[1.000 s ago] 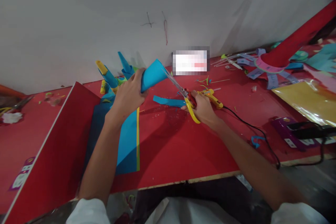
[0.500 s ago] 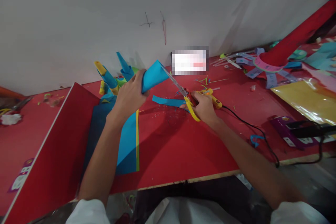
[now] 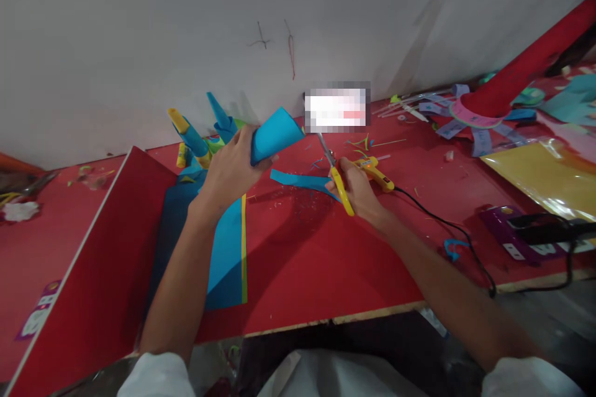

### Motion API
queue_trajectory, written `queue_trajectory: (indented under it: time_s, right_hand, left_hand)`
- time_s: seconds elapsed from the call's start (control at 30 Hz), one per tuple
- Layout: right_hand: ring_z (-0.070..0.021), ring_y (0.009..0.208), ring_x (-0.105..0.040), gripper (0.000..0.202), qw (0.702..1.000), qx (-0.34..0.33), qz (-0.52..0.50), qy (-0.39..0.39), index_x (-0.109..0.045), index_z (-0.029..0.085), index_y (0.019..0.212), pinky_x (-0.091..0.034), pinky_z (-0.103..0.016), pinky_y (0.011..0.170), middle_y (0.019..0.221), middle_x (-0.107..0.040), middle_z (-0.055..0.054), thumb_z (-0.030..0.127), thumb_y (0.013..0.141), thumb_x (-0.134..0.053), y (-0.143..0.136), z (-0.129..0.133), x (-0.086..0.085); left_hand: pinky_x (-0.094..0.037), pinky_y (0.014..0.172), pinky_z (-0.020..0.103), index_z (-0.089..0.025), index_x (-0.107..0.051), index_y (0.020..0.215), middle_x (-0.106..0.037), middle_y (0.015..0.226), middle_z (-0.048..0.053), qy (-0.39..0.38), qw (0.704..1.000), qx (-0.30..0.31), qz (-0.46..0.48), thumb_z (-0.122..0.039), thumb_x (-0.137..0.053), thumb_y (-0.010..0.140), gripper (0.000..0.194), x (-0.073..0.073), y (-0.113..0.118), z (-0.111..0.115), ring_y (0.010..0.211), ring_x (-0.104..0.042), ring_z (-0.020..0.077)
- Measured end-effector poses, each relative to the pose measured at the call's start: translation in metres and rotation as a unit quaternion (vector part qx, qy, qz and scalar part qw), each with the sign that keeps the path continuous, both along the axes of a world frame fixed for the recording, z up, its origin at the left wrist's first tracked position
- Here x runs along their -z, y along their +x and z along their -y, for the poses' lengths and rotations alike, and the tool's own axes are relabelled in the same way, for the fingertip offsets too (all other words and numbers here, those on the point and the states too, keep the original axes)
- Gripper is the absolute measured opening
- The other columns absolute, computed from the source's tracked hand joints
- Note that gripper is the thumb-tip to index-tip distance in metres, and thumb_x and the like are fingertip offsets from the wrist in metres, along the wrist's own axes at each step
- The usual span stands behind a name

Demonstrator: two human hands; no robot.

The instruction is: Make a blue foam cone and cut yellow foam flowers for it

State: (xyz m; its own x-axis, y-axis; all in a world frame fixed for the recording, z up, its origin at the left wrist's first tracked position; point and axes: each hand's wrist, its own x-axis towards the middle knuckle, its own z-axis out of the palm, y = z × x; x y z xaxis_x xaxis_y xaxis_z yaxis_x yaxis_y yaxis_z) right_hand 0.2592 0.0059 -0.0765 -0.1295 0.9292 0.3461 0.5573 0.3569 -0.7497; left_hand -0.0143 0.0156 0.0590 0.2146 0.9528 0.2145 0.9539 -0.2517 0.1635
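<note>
My left hand is wrapped round a rolled blue paper tube, tilted up to the right. Yellow-handled scissors are in my right hand, their blades pointing up and away, apart from the tube's end. Under the scissors a curved blue paper strip lies on the red table. A yellow glue gun rests just beyond my right hand, its black cord trailing right. Blue sheets with yellow and green edges lie below my left forearm.
Blue and yellow paper rolls stand by the wall at the left. A red divider board rises on the left. To the right are a red cone, a yellow sheet and a purple power strip. A blurred-out rectangle stands at the back.
The scissors have come away from the tube's end, their blades swinging more upright and closing together. My left hand still holds the tube in nearly the same place.
</note>
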Motion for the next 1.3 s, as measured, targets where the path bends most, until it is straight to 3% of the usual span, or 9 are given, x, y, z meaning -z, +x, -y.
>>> queue_trajectory:
  time_s: [0.2, 0.4, 0.57, 1.0, 1.3]
  right_hand:
    - [-0.0189, 0.058, -0.053, 0.042, 1.0, -0.004, 0.004, 0.008, -0.049, 0.026, 0.084, -0.037, -0.032, 0.059, 0.066, -0.057, 0.001, 0.066, 0.089, -0.063, -0.002, 0.005, -0.01]
    - [-0.0201, 0.06, -0.054, 0.041, 0.999, 0.005, 0.04, 0.014, -0.051, 0.025, 0.087, -0.036, -0.033, 0.062, 0.066, -0.057, 0.0, 0.064, 0.087, -0.066, 0.001, 0.003, -0.007]
    - [-0.0209, 0.06, -0.054, 0.04, 0.999, -0.003, 0.05, 0.018, -0.054, 0.026, 0.087, -0.036, -0.033, 0.062, 0.066, -0.058, 0.0, 0.063, 0.087, -0.066, 0.002, 0.004, -0.008]
    - [-0.0225, 0.064, -0.056, 0.043, 0.997, 0.018, 0.067, 0.03, -0.058, 0.025, 0.089, -0.035, -0.034, 0.064, 0.072, -0.063, -0.003, 0.066, 0.087, -0.067, 0.003, 0.004, -0.007]
    - [-0.0194, 0.059, -0.051, 0.048, 0.998, 0.039, 0.045, 0.022, -0.05, 0.026, 0.072, -0.035, -0.033, 0.063, 0.061, -0.056, 0.0, 0.066, 0.085, -0.072, 0.0, 0.005, -0.01]
  left_hand:
    - [-0.059, 0.092, 0.05, -0.019, -0.049, 0.148, -0.075, 0.122, 0.017, -0.017, 0.999, 0.008, 0.035, -0.059, -0.061, 0.098, 0.065, -0.002, -0.005, -0.003, 0.11, -0.075, 0.042]
    - [-0.06, 0.091, 0.048, -0.019, -0.051, 0.148, -0.074, 0.121, 0.015, -0.034, 0.996, 0.043, 0.074, -0.063, -0.065, 0.093, 0.072, -0.006, -0.015, -0.004, 0.107, -0.076, 0.038]
    - [-0.059, 0.094, 0.051, -0.019, -0.05, 0.15, -0.074, 0.122, 0.016, -0.03, 0.997, 0.04, 0.056, -0.063, -0.065, 0.094, 0.072, -0.008, -0.02, -0.004, 0.111, -0.074, 0.0413]
    - [-0.059, 0.093, 0.047, -0.021, -0.047, 0.154, -0.076, 0.125, 0.016, -0.05, 0.997, 0.044, 0.034, -0.061, -0.063, 0.097, 0.071, -0.01, -0.015, -0.001, 0.112, -0.075, 0.0394]
    - [-0.059, 0.093, 0.049, -0.021, -0.052, 0.147, -0.077, 0.123, 0.015, -0.053, 0.997, 0.045, 0.044, -0.054, -0.063, 0.097, 0.061, -0.01, -0.009, 0.002, 0.113, -0.076, 0.0407]
